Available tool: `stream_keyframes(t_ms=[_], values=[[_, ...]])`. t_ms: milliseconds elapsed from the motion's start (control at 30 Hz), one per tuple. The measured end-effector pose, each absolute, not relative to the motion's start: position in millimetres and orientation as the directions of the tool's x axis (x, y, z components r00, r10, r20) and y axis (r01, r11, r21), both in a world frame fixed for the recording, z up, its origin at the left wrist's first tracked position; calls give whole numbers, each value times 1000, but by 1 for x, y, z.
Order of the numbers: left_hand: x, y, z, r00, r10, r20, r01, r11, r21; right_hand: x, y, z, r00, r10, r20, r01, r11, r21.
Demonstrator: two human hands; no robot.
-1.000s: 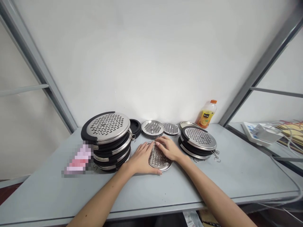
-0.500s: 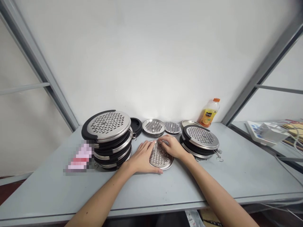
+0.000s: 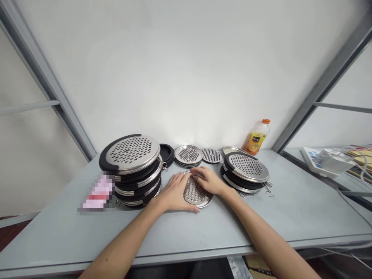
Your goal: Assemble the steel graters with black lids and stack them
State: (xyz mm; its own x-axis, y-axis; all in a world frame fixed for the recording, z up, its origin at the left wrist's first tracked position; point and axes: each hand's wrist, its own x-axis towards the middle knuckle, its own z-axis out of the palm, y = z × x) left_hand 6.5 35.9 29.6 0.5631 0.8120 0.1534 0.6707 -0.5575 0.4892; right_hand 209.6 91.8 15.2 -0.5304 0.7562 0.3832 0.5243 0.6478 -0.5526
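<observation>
While the left hand point(image 3: 174, 193) clasps the grater disc point(image 3: 196, 194) on the table point(image 3: 180, 236), thumb spread, the right hand point(image 3: 210, 181) curls over it, pinch unclear; a tall stack point(image 3: 134, 170) blocks its nine o'clock, a low stack point(image 3: 246, 169) its two.

Right hand point(image 3: 211, 181): fingers farther left than half a second ago, closer to the left hand point(image 3: 175, 192).
Round grater plate point(image 3: 195, 193): far part slightly more covered by those fingers.
Head view: shifted slightly.
</observation>
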Motion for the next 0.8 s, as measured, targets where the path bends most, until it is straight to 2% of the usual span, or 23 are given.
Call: stream_keyframes(t_ms=[400,800], values=[[7,36,31,554,814,176,659,-558,505,208,92,16,-532,776,340,502,612,-611],[6,36,29,566,820,86,681,-524,511,213,95,16,-501,786,362,564,614,-552]])
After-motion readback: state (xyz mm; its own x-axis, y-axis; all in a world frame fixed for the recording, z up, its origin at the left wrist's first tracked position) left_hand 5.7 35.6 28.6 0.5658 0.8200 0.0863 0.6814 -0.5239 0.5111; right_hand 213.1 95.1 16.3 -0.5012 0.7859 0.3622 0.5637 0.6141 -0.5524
